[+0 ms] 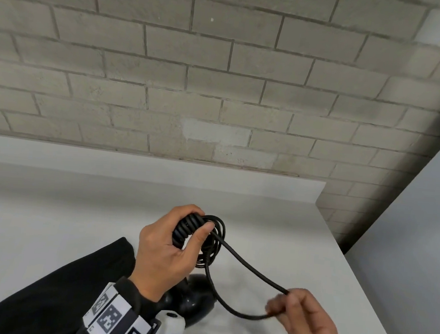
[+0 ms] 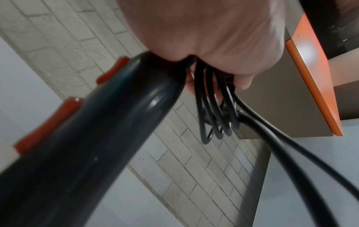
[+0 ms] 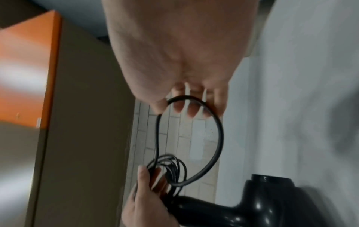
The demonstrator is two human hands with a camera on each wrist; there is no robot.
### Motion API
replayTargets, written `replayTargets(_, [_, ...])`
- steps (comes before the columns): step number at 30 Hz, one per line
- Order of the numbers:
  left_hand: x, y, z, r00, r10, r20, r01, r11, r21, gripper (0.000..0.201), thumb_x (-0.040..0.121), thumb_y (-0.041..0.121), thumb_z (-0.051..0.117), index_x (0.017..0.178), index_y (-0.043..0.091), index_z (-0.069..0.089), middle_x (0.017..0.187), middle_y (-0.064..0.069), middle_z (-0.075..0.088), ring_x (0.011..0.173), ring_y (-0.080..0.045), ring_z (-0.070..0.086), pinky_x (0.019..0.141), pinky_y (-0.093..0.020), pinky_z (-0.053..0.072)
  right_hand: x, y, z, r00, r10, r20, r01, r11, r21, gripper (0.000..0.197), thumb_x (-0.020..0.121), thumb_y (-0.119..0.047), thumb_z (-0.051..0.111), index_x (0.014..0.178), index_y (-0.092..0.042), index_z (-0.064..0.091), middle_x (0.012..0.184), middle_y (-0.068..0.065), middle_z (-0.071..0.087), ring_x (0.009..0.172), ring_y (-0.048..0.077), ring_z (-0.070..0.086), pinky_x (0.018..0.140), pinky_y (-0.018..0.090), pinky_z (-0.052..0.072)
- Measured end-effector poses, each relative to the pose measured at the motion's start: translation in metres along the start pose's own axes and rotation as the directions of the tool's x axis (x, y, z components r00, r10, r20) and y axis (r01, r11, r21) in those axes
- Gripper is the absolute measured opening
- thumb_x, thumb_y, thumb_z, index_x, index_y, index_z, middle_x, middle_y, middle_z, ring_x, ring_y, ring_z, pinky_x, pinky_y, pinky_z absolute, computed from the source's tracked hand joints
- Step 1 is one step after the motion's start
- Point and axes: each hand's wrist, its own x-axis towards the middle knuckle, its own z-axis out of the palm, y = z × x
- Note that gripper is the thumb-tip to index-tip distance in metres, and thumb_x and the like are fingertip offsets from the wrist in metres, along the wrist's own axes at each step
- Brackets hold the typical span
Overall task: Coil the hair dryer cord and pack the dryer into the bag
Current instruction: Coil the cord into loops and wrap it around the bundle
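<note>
My left hand (image 1: 177, 245) grips the top of the black hair dryer's handle together with several coiled loops of its black cord (image 1: 214, 235). The dryer (image 1: 191, 301) hangs below that hand over the white table, mostly hidden by my wrist. In the left wrist view the handle (image 2: 93, 145) shows two red buttons, and the loops (image 2: 213, 110) hang from my fingers. My right hand (image 1: 285, 304), lower right, pinches the free cord where it bends into a loose loop (image 3: 217, 138). No bag is in view.
A white table (image 1: 63, 206) runs to a grey brick wall (image 1: 195, 71); its right edge (image 1: 358, 272) falls away beside a pale panel. A cabinet with an orange face (image 3: 27, 64) stands off to the side.
</note>
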Motion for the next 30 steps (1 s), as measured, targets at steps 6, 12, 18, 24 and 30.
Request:
replayTargets(6, [0.000,0.003,0.001,1.000,-0.008,-0.013,0.008,0.999,0.032,0.025,0.087,0.040,0.064,0.094,0.017,0.067,0.072,0.016,0.063,0.062,-0.003,0.061,0.061,-0.010,0.046,-0.007,0.011,0.033,0.886,-0.376,-0.271,0.294,0.908,-0.298,0.041,0.068,0.002,0.083,0.076,-0.032,0.062,0.062,-0.009,0.060,0.048,0.009,0.046,0.049,0.011,0.040])
replayTargets(12, [0.000,0.004,0.003,0.999,0.010,-0.036,-0.007,0.997,0.072,0.026,0.087,0.039,0.065,0.093,0.013,0.068,0.069,0.012,0.064,0.058,-0.005,0.060,0.056,-0.021,0.049,-0.022,0.013,0.072,0.879,-0.317,0.357,0.473,0.677,-0.563,0.034,0.072,-0.057,0.060,0.105,-0.045,0.058,0.104,-0.029,0.061,0.099,-0.007,0.056,0.083,0.004,0.041])
replayTargets(18, [0.000,0.006,-0.002,0.999,-0.026,-0.026,0.027,0.998,0.048,0.019,0.087,0.040,0.065,0.096,0.023,0.065,0.074,0.015,0.067,0.063,-0.004,0.064,0.058,-0.022,0.052,-0.017,-0.001,0.071,0.781,-0.304,0.545,0.575,0.691,-0.439,0.020,0.091,-0.035,0.055,0.093,-0.055,0.059,0.081,-0.016,0.064,0.076,0.002,0.064,0.070,0.011,0.047])
replayTargets(24, [0.001,0.006,-0.004,0.997,-0.073,-0.005,0.073,0.997,-0.010,0.017,0.085,0.039,0.066,0.096,0.026,0.065,0.083,0.012,0.069,0.070,-0.003,0.067,0.066,-0.011,0.049,0.003,-0.001,0.014,0.603,-0.341,0.721,0.794,0.338,-0.505,0.016,0.099,-0.044,0.043,0.107,-0.038,0.056,0.077,-0.016,0.055,0.077,0.000,0.054,0.090,0.009,0.040])
replayTargets(30, [0.001,0.006,-0.002,0.998,-0.060,0.012,0.060,0.998,-0.029,0.021,0.085,0.036,0.066,0.095,0.017,0.068,0.086,0.012,0.068,0.070,-0.002,0.066,0.065,-0.007,0.048,0.018,0.038,-0.047,0.567,-0.146,0.811,0.815,-0.042,-0.578,0.035,0.106,-0.031,0.016,0.087,-0.046,0.042,0.076,-0.021,0.043,0.096,-0.020,0.045,0.117,0.022,0.017])
